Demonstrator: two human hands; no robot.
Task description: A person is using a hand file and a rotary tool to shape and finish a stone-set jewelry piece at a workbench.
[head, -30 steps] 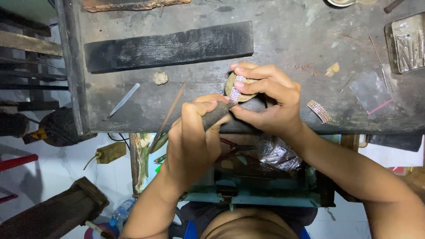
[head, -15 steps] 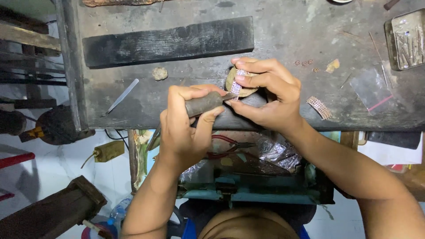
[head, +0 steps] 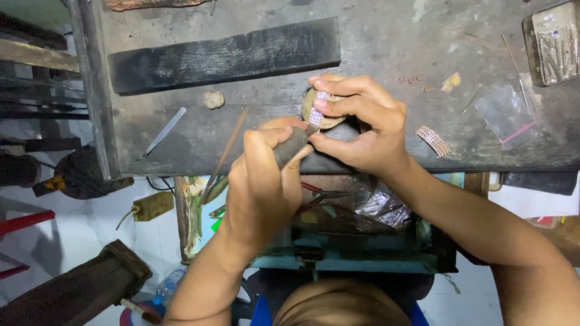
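Left hand [head: 263, 181] fisted around a dark wooden tool handle [head: 291, 147], grip pressed tight on it, tip at the workpiece. Right hand [head: 356, 127] pinches a small silvery beaded jewellery piece [head: 316, 113] between thumb and fingertips, held against a tan rounded wooden peg [head: 329, 121] at the front edge of the dark scuffed wooden counter [head: 386, 42]. On the counter: long black wooden block [head: 223, 54], flat metal blade [head: 162, 131], thin brown stick [head: 225, 154], pale stone lump [head: 212, 99], second beaded strip [head: 433, 140] right of the hand.
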